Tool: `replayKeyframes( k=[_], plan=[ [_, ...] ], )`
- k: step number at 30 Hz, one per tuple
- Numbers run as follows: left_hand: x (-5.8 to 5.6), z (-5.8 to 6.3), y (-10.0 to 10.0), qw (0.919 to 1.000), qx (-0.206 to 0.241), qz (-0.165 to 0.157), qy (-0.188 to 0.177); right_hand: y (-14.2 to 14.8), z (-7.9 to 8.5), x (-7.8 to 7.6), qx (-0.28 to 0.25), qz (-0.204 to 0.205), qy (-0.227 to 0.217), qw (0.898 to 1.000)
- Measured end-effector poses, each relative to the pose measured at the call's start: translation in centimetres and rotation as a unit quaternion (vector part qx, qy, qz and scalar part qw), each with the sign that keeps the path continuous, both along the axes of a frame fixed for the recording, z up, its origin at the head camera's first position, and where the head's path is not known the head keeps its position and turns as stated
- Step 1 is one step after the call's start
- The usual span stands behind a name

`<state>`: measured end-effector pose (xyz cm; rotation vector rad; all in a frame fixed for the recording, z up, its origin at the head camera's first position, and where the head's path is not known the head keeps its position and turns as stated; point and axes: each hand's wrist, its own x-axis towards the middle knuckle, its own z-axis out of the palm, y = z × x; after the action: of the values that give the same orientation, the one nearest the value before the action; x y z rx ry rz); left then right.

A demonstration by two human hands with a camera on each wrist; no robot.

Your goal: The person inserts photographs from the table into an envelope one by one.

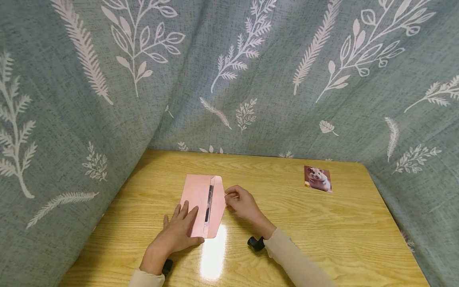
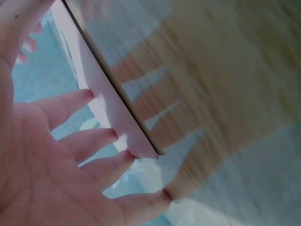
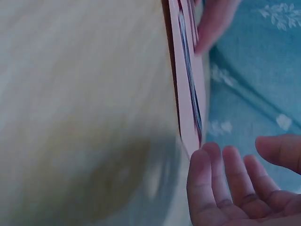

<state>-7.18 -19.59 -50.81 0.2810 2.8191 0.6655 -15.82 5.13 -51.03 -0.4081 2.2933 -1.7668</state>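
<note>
A pink envelope (image 1: 195, 191) lies on the table with its flap (image 1: 217, 207) folded out to the right. Through its slit shows a strip of dark, picture-like cards (image 1: 208, 203). My left hand (image 1: 176, 232) is spread, fingertips resting on the envelope's near left part and thumb by its bottom edge. The left wrist view shows those fingertips (image 2: 110, 135) touching the pink paper. Just right of the flap's point is my right hand (image 1: 242, 202). In the right wrist view its fingers (image 3: 200, 172) are loosely bent near the flap's end, with nothing between them and the thumb.
A hamster photo (image 1: 318, 179) lies flat toward the back right of the wooden table (image 1: 272, 179). Blue-green leaf-patterned cloth (image 1: 265, 115) hangs behind the table and along both sides. Black wrist devices (image 1: 255, 244) sit under the wrists.
</note>
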Motion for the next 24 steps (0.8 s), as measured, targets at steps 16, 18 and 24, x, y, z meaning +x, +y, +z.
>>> replayKeyframes(
  k=[16, 18, 24],
  plan=[
    [0.1, 0.3, 0.2, 1.0, 0.008, 0.0, 0.002, 12.7, 2.5, -2.7, 0.097, -0.092, 0.085, 0.987],
    [0.1, 0.3, 0.2, 1.0, 0.009, 0.001, 0.002, 14.2, 2.4, -3.1, 0.108, -0.107, 0.093, 0.984],
    [0.1, 0.2, 0.1, 1.0, 0.008, -0.001, 0.001, 18.8, 2.2, -4.7, 0.154, -0.14, 0.115, 0.971]
  ],
)
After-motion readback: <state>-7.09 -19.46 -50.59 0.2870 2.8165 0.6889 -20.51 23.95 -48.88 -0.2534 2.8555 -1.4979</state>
